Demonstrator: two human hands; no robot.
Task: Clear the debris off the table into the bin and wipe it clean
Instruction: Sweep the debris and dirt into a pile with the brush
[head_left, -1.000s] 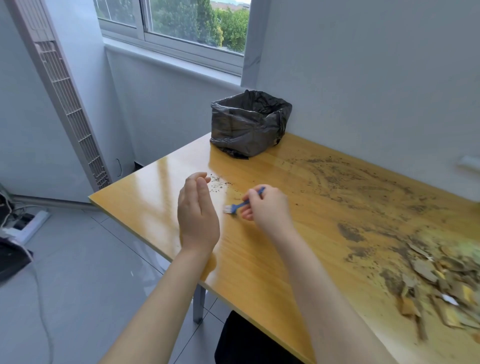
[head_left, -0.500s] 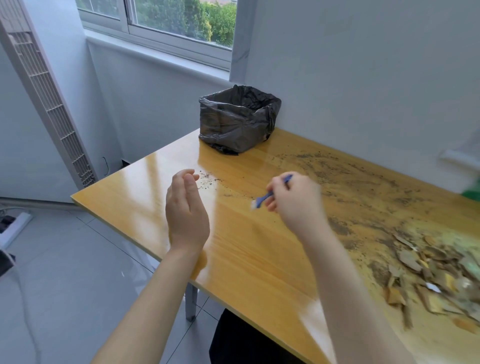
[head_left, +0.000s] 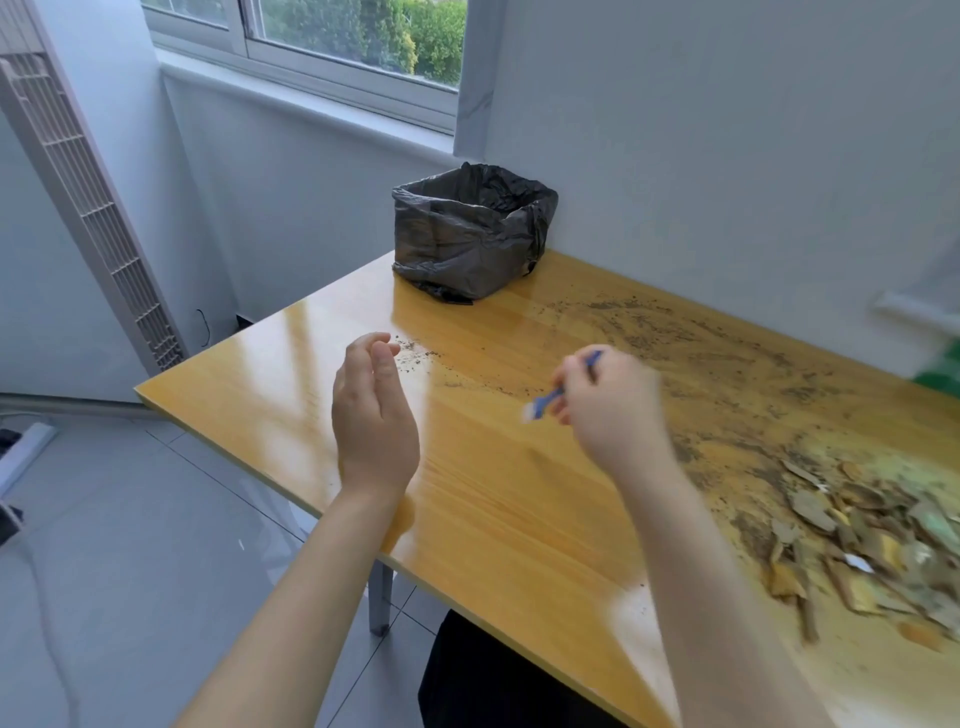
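Note:
On the yellow wooden table (head_left: 498, 519) my right hand (head_left: 608, 410) grips a small blue brush (head_left: 553, 397) with pale bristles, held just above the wood. My left hand (head_left: 371, 415) stands on its edge near the table's left side, fingers loosely curved, holding nothing. A few dark crumbs (head_left: 415, 353) lie just beyond its fingertips. A wide smear of fine dark debris (head_left: 675, 338) runs across the far side. A heap of brown and green scraps (head_left: 872, 545) lies at the right. The bin (head_left: 472, 231), lined with a grey bag, sits at the far corner.
White walls close off the table's far side, with a window above the bin. A white slatted unit (head_left: 93, 218) stands on the left. A power strip (head_left: 26, 447) and cables lie on the grey floor. A green object (head_left: 943, 369) shows at the right edge.
My right hand has lifted the brush and carried it to the right, away from my left hand. My left hand has kept its place.

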